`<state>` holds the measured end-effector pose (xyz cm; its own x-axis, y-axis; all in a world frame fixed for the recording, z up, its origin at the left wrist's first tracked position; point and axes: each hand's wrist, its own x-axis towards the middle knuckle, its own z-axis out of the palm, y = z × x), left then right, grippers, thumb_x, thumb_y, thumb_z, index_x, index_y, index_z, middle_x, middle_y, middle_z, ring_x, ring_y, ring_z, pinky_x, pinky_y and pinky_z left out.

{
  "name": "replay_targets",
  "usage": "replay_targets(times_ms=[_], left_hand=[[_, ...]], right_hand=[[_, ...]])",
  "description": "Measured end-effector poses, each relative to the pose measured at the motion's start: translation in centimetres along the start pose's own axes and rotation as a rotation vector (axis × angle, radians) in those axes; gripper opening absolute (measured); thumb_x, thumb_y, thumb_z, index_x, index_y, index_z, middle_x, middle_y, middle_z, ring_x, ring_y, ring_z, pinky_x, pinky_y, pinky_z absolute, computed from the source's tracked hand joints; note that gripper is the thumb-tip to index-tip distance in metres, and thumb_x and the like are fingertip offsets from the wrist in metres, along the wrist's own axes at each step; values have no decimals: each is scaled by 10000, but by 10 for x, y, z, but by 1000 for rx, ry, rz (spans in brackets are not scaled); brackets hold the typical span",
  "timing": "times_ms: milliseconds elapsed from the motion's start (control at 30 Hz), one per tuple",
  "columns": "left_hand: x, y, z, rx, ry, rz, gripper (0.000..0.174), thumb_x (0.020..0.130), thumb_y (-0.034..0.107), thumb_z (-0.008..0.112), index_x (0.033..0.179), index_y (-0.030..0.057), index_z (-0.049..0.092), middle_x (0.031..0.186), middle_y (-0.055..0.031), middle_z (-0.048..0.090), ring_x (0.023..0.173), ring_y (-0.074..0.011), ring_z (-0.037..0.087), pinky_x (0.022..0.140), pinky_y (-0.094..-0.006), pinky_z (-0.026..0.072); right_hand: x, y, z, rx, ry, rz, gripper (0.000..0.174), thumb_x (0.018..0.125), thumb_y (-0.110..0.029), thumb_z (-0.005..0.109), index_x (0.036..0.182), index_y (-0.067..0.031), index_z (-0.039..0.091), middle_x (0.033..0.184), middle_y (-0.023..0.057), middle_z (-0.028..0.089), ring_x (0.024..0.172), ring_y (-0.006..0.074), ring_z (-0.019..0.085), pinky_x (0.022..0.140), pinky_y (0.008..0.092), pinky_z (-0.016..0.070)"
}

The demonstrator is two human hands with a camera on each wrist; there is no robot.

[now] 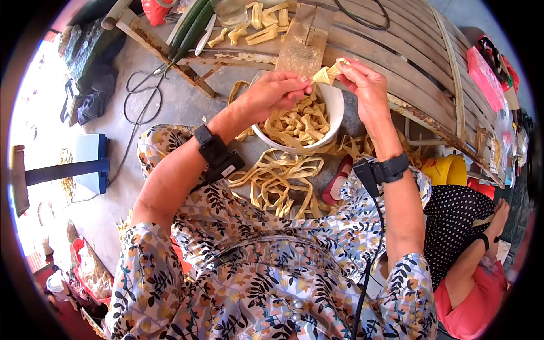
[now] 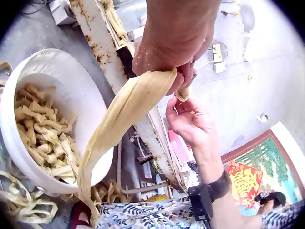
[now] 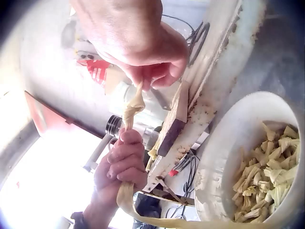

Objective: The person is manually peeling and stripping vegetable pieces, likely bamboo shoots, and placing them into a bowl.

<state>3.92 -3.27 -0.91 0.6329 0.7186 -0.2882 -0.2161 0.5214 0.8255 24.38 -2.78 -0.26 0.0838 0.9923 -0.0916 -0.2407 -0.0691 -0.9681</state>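
Between the two hands, over a white bucket (image 1: 338, 113), a pale yellow tofu-skin strip (image 1: 324, 76) is stretched. The left hand (image 1: 279, 90) grips it with curled fingers. Its long tail (image 2: 112, 119) hangs from that hand beside the bucket in the left wrist view. The right hand (image 1: 365, 85) pinches the other end between thumb and fingers. A folded knot (image 3: 134, 106) shows in the strip between the hands in the right wrist view. Inside the bucket lie several tied tofu-skin knots (image 1: 306, 124).
Loose strips (image 1: 277, 178) lie on the floor before the bucket. A slatted bench (image 1: 391, 51) stands ahead, with a wooden board (image 1: 306, 37), more knots (image 1: 266, 25) and green cucumbers (image 1: 190, 28). Another person (image 1: 470, 272) sits at the right. A black cable (image 1: 141, 107) lies at left.
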Motion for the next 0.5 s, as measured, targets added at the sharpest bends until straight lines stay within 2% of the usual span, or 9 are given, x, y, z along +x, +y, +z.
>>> replay_targets(times_ms=[100, 200, 300, 400, 500], left_hand=[[1, 1, -1, -92, -91, -30, 194, 910, 212, 456, 830, 54, 534, 563, 86, 352, 437, -3, 237, 408, -156, 207], [-1, -2, -3, -162, -111, -48, 197, 918, 211, 439, 825, 61, 527, 550, 92, 328, 423, 1, 218, 400, -157, 187], [-4, -2, -7, -204, -145, -67, 193, 920, 210, 433, 833, 63, 522, 546, 93, 323, 414, 1, 214, 395, -156, 183], [-4, 0, -5, -207, -182, -74, 188, 911, 205, 454, 830, 50, 523, 549, 86, 341, 420, -1, 225, 392, -153, 193], [-3, 0, -2, -185, -183, -100, 189, 907, 204, 464, 829, 43, 525, 549, 81, 348, 424, 0, 232, 387, -145, 194]], right_hand=[[2, -2, -3, 27, -6, 25, 180, 743, -93, 677, 883, 17, 652, 917, 67, 625, 749, 93, 580, 682, 204, 484], [-3, -5, -1, 5, -25, 42, 259, 762, -113, 663, 977, 25, 617, 890, 58, 623, 753, 95, 583, 687, 208, 490], [-6, -15, -2, -37, -143, 128, 287, 782, -151, 648, 1004, 20, 587, 851, 42, 619, 749, 84, 579, 672, 203, 500], [-17, -11, 12, -123, -398, 260, 251, 796, -177, 633, 969, -5, 576, 794, 33, 612, 675, 55, 548, 567, 173, 473], [-16, 2, 18, 17, -458, 230, 176, 795, -172, 626, 879, -24, 581, 743, 30, 604, 593, 23, 481, 463, 147, 384]])
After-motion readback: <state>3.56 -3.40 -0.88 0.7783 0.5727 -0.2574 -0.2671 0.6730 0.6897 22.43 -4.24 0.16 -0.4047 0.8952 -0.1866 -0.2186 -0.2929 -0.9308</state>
